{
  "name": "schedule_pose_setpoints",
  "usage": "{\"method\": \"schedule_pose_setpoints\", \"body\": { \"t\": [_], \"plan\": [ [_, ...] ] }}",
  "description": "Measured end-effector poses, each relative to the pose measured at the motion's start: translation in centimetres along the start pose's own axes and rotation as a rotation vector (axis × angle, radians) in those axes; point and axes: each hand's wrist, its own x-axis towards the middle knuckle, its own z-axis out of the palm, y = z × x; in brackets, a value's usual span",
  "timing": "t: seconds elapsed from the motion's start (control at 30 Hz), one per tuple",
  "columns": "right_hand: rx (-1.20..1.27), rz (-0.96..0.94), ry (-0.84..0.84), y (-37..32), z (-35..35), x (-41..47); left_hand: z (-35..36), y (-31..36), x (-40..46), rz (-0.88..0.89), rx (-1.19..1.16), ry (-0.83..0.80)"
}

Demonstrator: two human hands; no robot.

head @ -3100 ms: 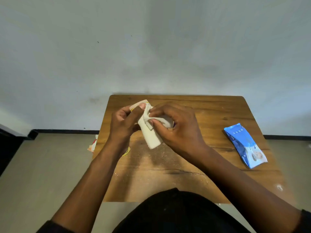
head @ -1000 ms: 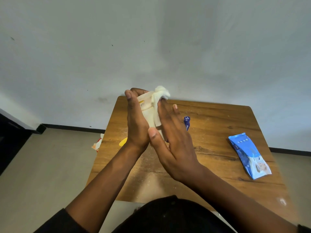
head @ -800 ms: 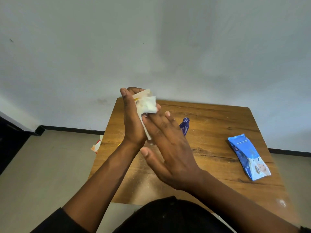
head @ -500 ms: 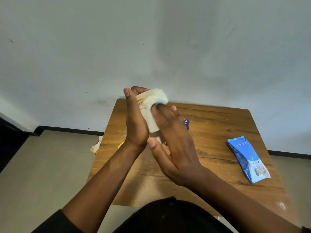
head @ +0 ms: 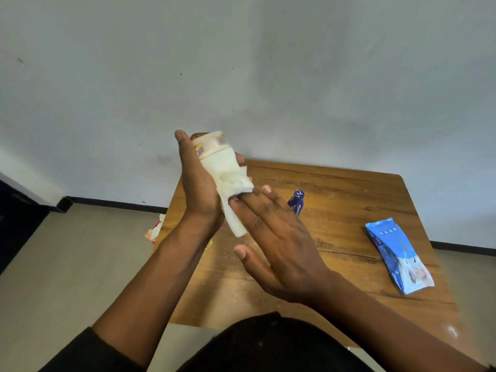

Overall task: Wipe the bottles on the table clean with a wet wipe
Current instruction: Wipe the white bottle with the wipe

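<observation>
Where floor meets wall | wooden table (head: 346,189) | dusty top

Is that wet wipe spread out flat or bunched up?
Bunched up: the wet wipe shows crumpled folds where the right hand's straight fingers press it against the cream bottle.

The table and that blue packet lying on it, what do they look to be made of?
The table looks like wood, or a wood-look top: brown, with grain lines and a dull, dusty surface. The blue packet looks like thin plastic film: it is glossy, printed and creased, probably a soft wipes pack.
</observation>
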Motion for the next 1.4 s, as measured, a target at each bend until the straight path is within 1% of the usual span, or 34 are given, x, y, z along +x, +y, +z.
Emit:
{"method": "schedule_pose_setpoints", "body": {
  "t": [0.17, 0.23, 0.33, 0.37, 0.47, 0.57, 0.7, 0.83, 0.93, 1.0, 1.1, 1.2, 1.33, 1.4],
  "plan": [
    [0.001, -0.03, -0.026, 0.6, 0.0, -0.1, -0.7, -0.4, 0.3, -0.08, -0.012, -0.025],
    [0.032, 0.018, -0.013, 0.8, -0.3, 1.5, -0.5, -1.1, 0.0, -0.068, 0.003, -0.012],
    [0.034, 0.08, 0.011, 1.2, -0.6, 3.8, 0.0, -2.1, -0.8, -0.084, -0.007, -0.053],
    [0.026, 0.079, -0.001, 1.2, -0.7, 4.2, 0.0, -2.1, -0.7, -0.08, -0.014, -0.053],
    [0.034, 0.055, -0.085, 0.8, -0.5, 3.4, -0.4, -0.9, 0.3, -0.048, -0.048, 0.017],
    [0.021, 0.012, -0.149, 0.5, 0.0, 0.7, -1.2, 0.1, 1.1, -0.086, -0.068, 0.046],
    [0.031, -0.032, -0.15, 1.1, 0.2, -0.1, -1.7, -0.4, 1.3, -0.11, -0.036, 0.027],
    [0.024, 0.03, -0.124, 1.6, -0.2, 3.3, -1.5, -1.7, 1.0, -0.103, 0.01, -0.052],
    [-0.002, 0.047, -0.126, 1.9, -0.4, 5.0, -1.1, -1.3, 1.0, -0.112, -0.039, -0.105],
    [0.023, 0.047, -0.141, 1.5, -0.3, 5.1, -1.4, -0.6, 1.4, -0.106, -0.081, -0.083],
    [0.051, 0.03, -0.171, 0.8, 0.2, 3.3, -2.2, 0.3, 2.0, -0.165, -0.14, -0.028],
    [0.046, 0.018, -0.18, 0.8, 0.8, 1.1, -2.7, 0.7, 2.4, -0.183, -0.094, 0.028],
    [0.04, 0.021, -0.175, 1.4, 0.6, 2.3, -2.4, -0.5, 1.9, -0.214, -0.112, 0.006],
    [0.054, 0.046, -0.15, 1.7, 0.4, 3.8, -1.9, -1.6, 1.5, -0.2, -0.131, -0.008]
  ]
}}
